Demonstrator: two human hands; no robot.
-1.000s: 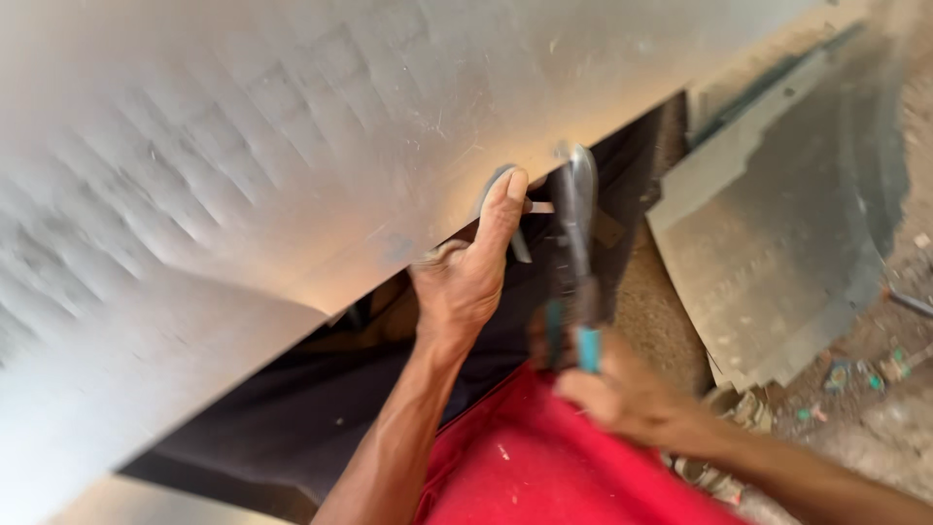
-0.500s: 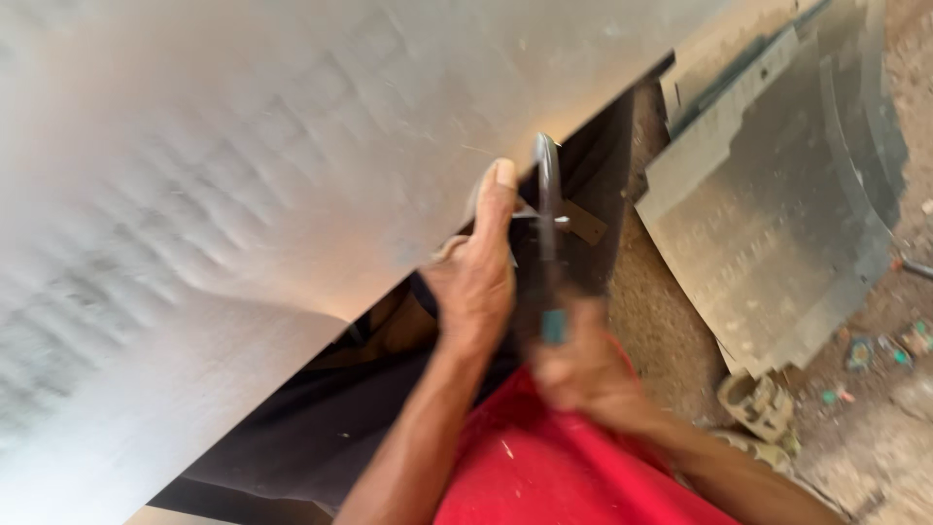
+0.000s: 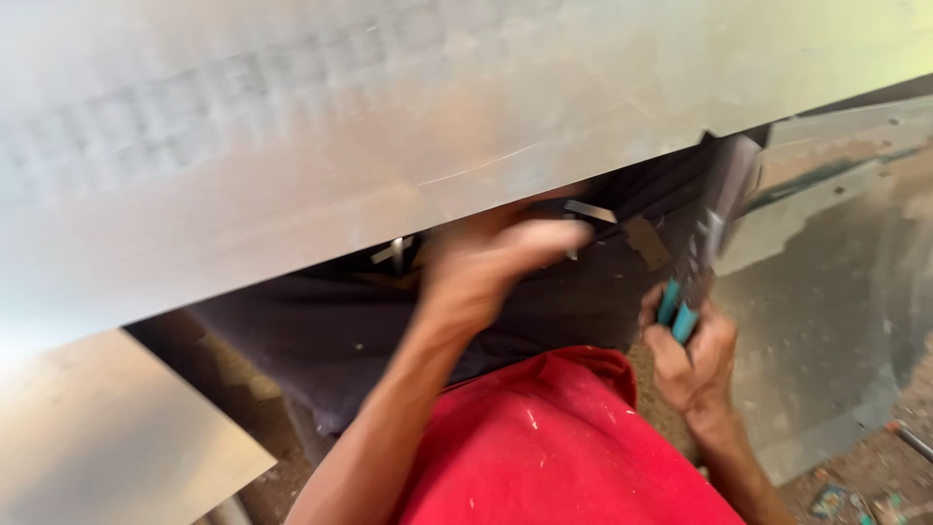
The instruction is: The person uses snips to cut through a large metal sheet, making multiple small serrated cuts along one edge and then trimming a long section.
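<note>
Under the sheet edge, my left hand has let go, fingers loose. My right hand has pulled the snips back, gripping them.

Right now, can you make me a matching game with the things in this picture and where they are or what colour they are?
Things:
1. big metal sheet
2. snips
3. left hand
4. shirt

Places and colours:
A. red, at the bottom of the picture
B. held in the right hand, with blue-green handles
C. pale grey, filling the top of the picture
D. blurred, up at the lower edge of the sheet

Pairs: 1-C, 2-B, 3-D, 4-A
</note>
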